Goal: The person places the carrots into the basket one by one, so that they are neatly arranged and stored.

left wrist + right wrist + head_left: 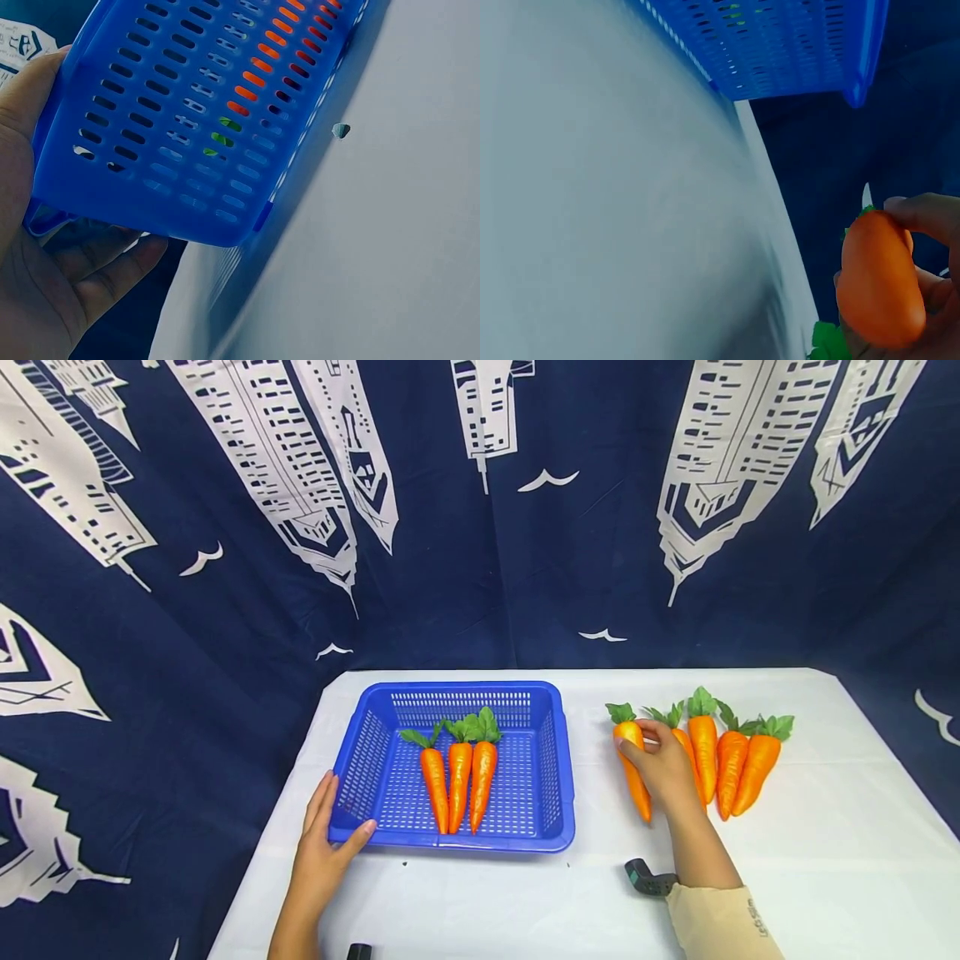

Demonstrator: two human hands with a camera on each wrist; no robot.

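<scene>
A blue plastic basket point(558, 743) stands on the table with three carrots point(460, 781) lying side by side in it, green leaves toward the back. My left hand point(318, 847) holds the basket's front left corner, thumb over the front rim and fingers at the left side. To the right of the basket, my right hand point(667, 768) pinches a carrot point(636, 787) near its leafy top, its tip pointing toward me. In the right wrist view this carrot point(881, 281) shows end-on between thumb and fingers. Several more carrots point(702, 756) lie just right of that hand, one partly hidden by it.
The table has a white cover point(525, 902). Behind it hangs a dark blue cloth point(465, 602) with white buildings and birds. A black device point(648, 878) is at the right wrist, and another black piece point(359, 952) shows at the bottom edge.
</scene>
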